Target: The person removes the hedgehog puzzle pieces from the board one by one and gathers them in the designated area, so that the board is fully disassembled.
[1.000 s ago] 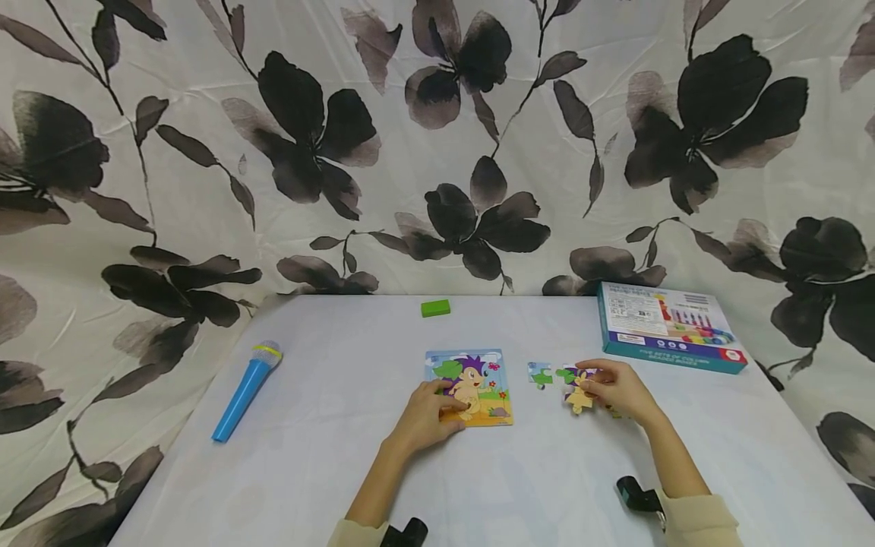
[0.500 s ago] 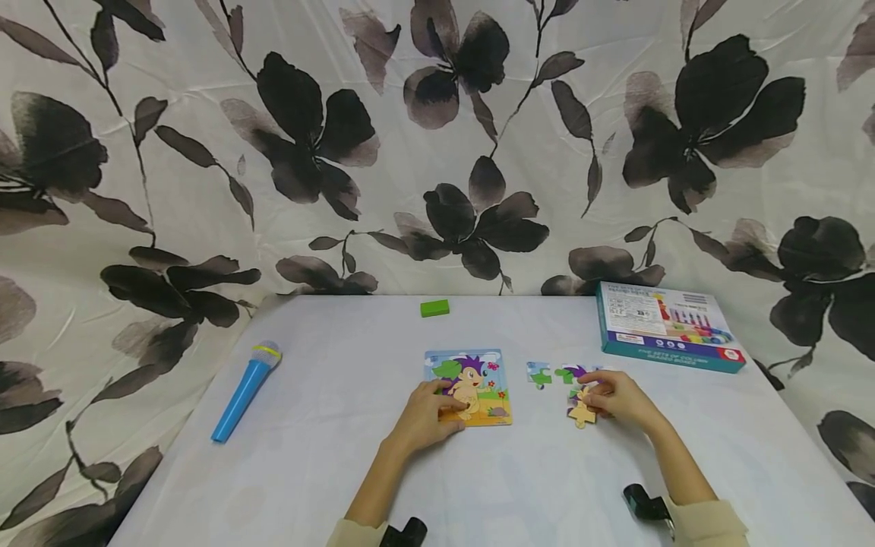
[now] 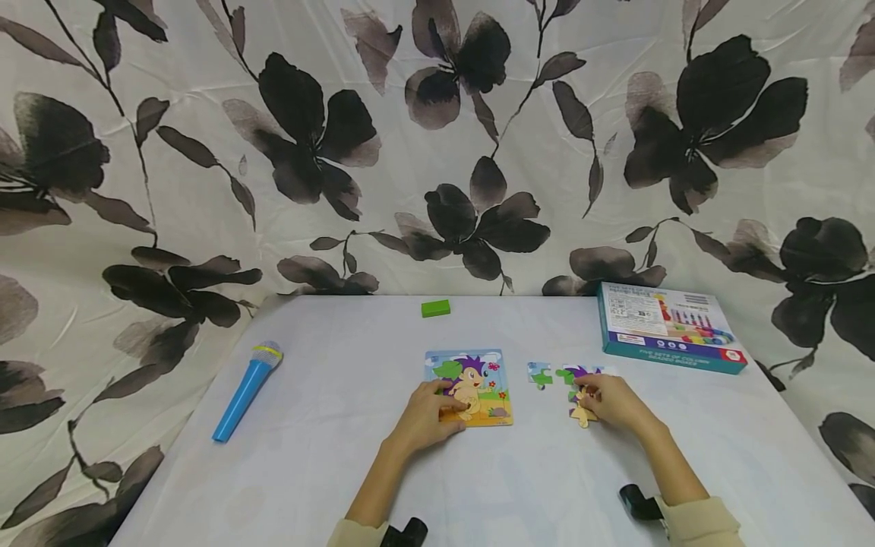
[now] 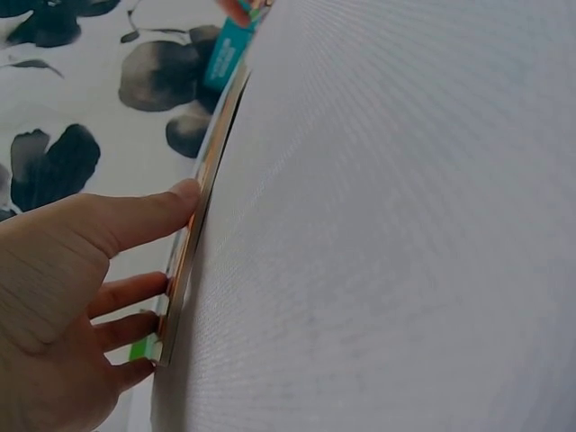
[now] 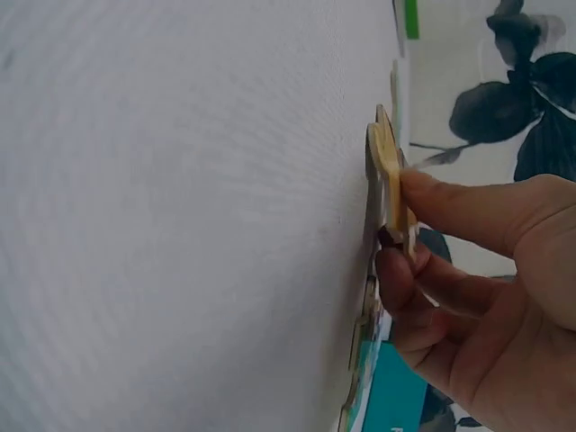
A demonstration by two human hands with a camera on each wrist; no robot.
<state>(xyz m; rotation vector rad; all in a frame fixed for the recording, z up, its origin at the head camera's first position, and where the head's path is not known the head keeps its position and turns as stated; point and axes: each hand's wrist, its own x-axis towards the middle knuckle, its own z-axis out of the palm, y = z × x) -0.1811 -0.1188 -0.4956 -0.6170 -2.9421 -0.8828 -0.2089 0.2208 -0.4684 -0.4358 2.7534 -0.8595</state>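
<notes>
My left hand rests on the lower left of a square hedgehog picture puzzle. In the left wrist view, its thumb and spread fingers lie on the board's thin edge. Right of the board, my right hand pinches a yellowish jigsaw piece between thumb and fingers, close over the table. From the right wrist view, the pinched piece stands tilted, with a second layer behind it. Green and purple puzzle pieces lie by the fingertips, partly hidden by the hand.
A blue-and-green puzzle piece lies between the board and my right hand. Behind stands a green block. A blue toy microphone lies on the left, and a teal-sided box at the back right. A floral cloth hangs behind.
My right hand has shifted slightly down toward me with the yellowish jigsaw piece, uncovering more of the puzzle pieces above it. The left hand stays on the board.
</notes>
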